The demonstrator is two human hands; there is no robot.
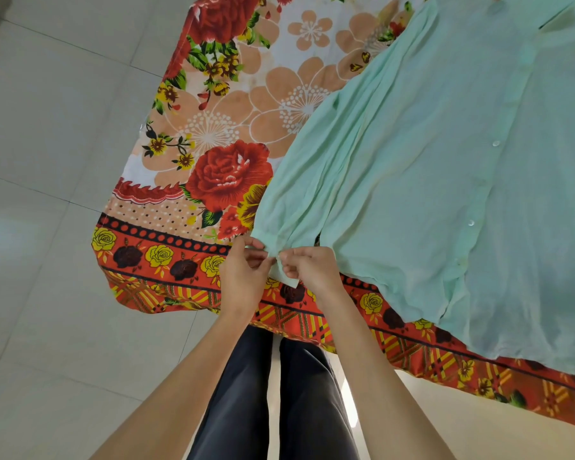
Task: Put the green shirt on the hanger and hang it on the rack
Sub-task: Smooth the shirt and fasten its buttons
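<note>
Looking down from head height, the view is taking in a pale tiled floor (47, 127) and a surface draped in a bright floral cloth (219, 104); whether that surface is a bed or a desk is not showing. The green shirt (429, 167) is lying spread flat and front side up on the cloth, filling the right half of the view, its button placket running up the middle and its hem reaching the near edge. One long sleeve (312, 161) is trailing down along the shirt's left side toward the person, who is standing at the near edge in dark trousers (273, 393).

Both hands are working at the sleeve's cuff (287, 275). The left hand (244, 272) is pinching the cuff edge between thumb and fingertips, the other fingers curled in. The right hand (307, 267) is pinching the loose cuff tab just beside it, likewise nearly closed. The two hands are almost touching.

No hanger or rack is appearing in view. The step in hand seems to be tidying or fastening the cuff, an early preparation. The next move is probably calling for releasing the cuff, fetching a hanger, and reaching toward the collar at the far end.
</note>
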